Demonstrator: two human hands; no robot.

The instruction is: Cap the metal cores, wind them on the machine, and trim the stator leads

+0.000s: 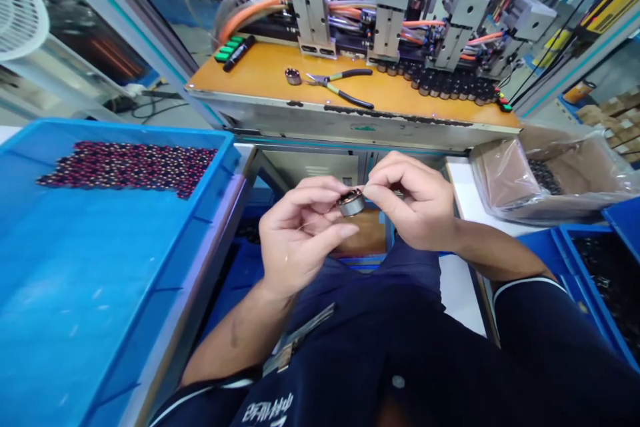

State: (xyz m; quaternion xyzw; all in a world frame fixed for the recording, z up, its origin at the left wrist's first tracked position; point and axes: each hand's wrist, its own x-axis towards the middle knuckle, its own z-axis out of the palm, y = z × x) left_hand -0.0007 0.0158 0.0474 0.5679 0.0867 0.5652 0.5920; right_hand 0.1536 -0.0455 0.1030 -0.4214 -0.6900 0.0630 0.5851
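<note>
A small motor stator (353,205), a grey metal ring with copper windings inside, is held above my lap. My left hand (305,230) grips it from the left, fingers curled behind and thumb below. A thin copper wire trails across the left palm. On the other side, my right hand (415,197) pinches with thumb and forefinger at the stator's upper right edge, seemingly on a fine wire end. Another stator (293,77) stands on the orange bench top, beside a pair of pliers (345,85) with black and green handles.
A blue tray (100,280) at left holds rows of small red and black parts (135,163). Machine fixtures (310,7) and a row of dark cylindrical parts (445,82) line the bench (240,80). A plastic-lined carton (505,177) and a blue bin (575,267) stand at right.
</note>
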